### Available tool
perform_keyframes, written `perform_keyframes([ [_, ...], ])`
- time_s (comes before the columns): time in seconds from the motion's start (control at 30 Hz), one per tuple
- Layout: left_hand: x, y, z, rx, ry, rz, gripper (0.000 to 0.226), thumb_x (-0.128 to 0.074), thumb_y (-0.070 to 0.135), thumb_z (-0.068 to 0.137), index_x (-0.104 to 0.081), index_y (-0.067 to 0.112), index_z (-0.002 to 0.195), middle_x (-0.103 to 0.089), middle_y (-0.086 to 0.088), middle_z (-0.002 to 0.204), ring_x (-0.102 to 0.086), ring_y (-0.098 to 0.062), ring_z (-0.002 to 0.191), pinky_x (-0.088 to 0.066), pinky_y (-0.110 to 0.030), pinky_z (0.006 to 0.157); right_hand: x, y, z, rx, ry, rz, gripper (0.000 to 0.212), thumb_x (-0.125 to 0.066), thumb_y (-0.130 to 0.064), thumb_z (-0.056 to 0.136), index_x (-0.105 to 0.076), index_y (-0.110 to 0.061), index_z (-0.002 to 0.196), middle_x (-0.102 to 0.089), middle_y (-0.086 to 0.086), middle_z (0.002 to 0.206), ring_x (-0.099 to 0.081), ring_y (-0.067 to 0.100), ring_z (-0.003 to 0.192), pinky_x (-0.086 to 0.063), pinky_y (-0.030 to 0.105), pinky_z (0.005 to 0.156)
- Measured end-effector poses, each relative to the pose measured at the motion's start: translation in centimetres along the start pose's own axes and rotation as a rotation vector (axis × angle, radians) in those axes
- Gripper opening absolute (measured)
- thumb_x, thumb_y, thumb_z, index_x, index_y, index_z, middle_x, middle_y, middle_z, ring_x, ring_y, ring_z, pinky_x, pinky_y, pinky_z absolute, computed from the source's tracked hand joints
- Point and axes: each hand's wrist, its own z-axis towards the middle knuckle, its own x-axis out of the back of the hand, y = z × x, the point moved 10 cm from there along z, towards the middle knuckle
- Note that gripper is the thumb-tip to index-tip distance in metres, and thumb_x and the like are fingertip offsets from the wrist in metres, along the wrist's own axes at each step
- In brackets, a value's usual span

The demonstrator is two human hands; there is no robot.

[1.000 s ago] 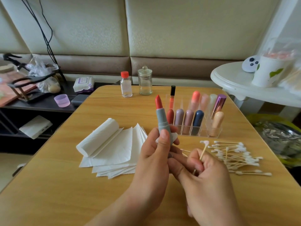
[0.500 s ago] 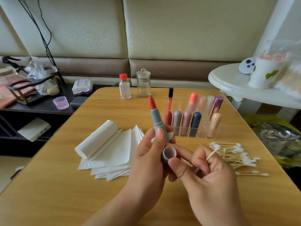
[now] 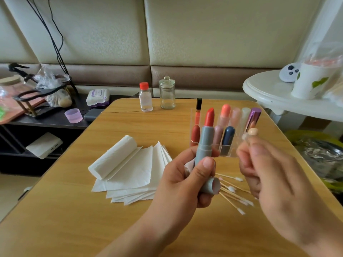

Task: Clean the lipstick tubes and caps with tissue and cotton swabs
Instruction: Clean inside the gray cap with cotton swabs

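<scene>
Now the left hand (image 3: 181, 182) is gripping the lipstick tube (image 3: 205, 143) and its cap (image 3: 211, 186). Right hand (image 3: 274, 175), lifted away since a moment ago, is pinching a cotton swab (image 3: 246, 136); swabbing looks next.

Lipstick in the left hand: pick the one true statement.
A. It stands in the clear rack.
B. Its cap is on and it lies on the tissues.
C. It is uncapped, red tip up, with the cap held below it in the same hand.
C: the left hand holds the grey lipstick upright with its red tip bare, and the open cap sits in the same grip below it.
</scene>
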Motion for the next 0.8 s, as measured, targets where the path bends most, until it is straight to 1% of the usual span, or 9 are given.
perform_keyframes([
  [0.07, 0.0, 0.2, -0.1, -0.026, 0.005, 0.04, 0.024, -0.065, 0.039, 0.082, -0.069, 0.024, 0.099, -0.057, 0.004, 0.065, -0.039, -0.018, 0.057, -0.031, -0.021, 0.047, 0.1, -0.7, -0.4, 0.102, 0.041, -0.143, 0.037, -0.036, -0.043, 0.102, -0.052, -0.022, 0.075, -0.043, -0.004, 0.056, -0.037, 0.008, 0.045, -0.027, 0.015, 0.046],
  [0.13, -0.2, 0.7, -0.2, -0.072, 0.007, 0.085, 0.021, -0.066, 0.037, 0.082, -0.069, 0.023, 0.098, -0.056, 0.005, 0.061, -0.043, -0.018, 0.057, -0.033, -0.02, 0.047, 0.3, -1.8, -0.8, 0.209, 0.094, -0.252, 0.03, -0.045, -0.032, 0.101, -0.061, -0.021, 0.078, -0.042, -0.016, 0.056, -0.041, 0.0, 0.046, -0.024, 0.006, 0.049],
  [0.17, -0.3, 1.0, -0.3, -0.099, 0.01, 0.105, 0.018, -0.067, 0.035, 0.083, -0.07, 0.023, 0.096, -0.055, 0.005, 0.059, -0.045, -0.018, 0.055, -0.035, -0.019, 0.047, 0.2, -2.3, -1.0, 0.243, 0.104, -0.277, 0.027, -0.049, -0.029, 0.099, -0.065, -0.02, 0.08, -0.042, -0.022, 0.057, -0.044, -0.003, 0.049, -0.025, 0.004, 0.05],
  [0.27, 0.1, 1.8, -0.6, -0.167, 0.08, 0.15, 0.005, -0.072, 0.026, 0.085, -0.072, 0.025, 0.09, -0.054, 0.005, 0.057, -0.05, -0.011, 0.053, -0.04, -0.014, 0.048, 0.1, -2.6, -1.3, 0.289, 0.115, -0.3, 0.025, -0.053, -0.027, 0.096, -0.071, -0.019, 0.079, -0.047, -0.03, 0.062, -0.05, -0.004, 0.053, -0.03, 0.005, 0.05],
  [0.37, 0.7, 2.9, -1.0, -0.288, 0.155, 0.325, 0.011, -0.068, 0.024, 0.085, -0.072, 0.02, 0.094, -0.056, 0.009, 0.057, -0.052, -0.002, 0.052, -0.046, -0.017, 0.051, 0.3, -2.5, -1.3, 0.286, 0.138, -0.313, 0.026, -0.055, -0.027, 0.095, -0.073, -0.017, 0.079, -0.051, -0.031, 0.065, -0.052, -0.007, 0.054, -0.033, 0.005, 0.05],
  [0.43, 0.6, 3.7, -1.4, -0.36, 0.182, 0.424, 0.015, -0.068, 0.023, 0.086, -0.07, 0.019, 0.1, -0.058, 0.011, 0.059, -0.055, -0.001, 0.053, -0.049, -0.02, 0.054, 0.3, -2.5, -1.4, 0.289, 0.142, -0.316, 0.027, -0.055, -0.026, 0.095, -0.074, -0.016, 0.079, -0.053, -0.03, 0.065, -0.052, -0.008, 0.054, -0.034, 0.005, 0.05],
  [0.5, 0.6, 4.0, -1.6, -0.391, 0.2, 0.452, 0.015, -0.068, 0.022, 0.086, -0.07, 0.02, 0.101, -0.06, 0.007, 0.063, -0.057, -0.003, 0.054, -0.05, -0.02, 0.054, 0.3, -2.6, -1.4, 0.302, 0.145, -0.333, 0.027, -0.056, -0.025, 0.095, -0.075, -0.014, 0.079, -0.057, -0.024, 0.063, -0.054, -0.002, 0.053, -0.036, 0.008, 0.048],
  [0.67, 0.7, 4.4, -1.7, -0.432, 0.219, 0.531, 0.013, -0.07, 0.019, 0.088, -0.072, 0.024, 0.099, -0.06, -0.002, 0.067, -0.059, -0.008, 0.056, -0.05, -0.019, 0.054, 0.3, -2.8, -1.8, 0.354, 0.165, -0.396, 0.026, -0.057, -0.024, 0.095, -0.077, -0.012, 0.082, -0.06, -0.006, 0.056, -0.052, 0.01, 0.044, -0.039, 0.026, 0.042],
  [0.8, 0.8, 4.4, -1.8, -0.425, 0.227, 0.541, 0.012, -0.071, 0.018, 0.087, -0.073, 0.023, 0.097, -0.06, 0.002, 0.067, -0.059, -0.008, 0.056, -0.052, -0.023, 0.053, 0.2, -3.2, -2.1, 0.383, 0.178, -0.41, 0.025, -0.057, -0.024, 0.094, -0.078, -0.01, 0.09, -0.062, -0.004, 0.058, -0.054, 0.01, 0.044, -0.04, 0.025, 0.044],
])
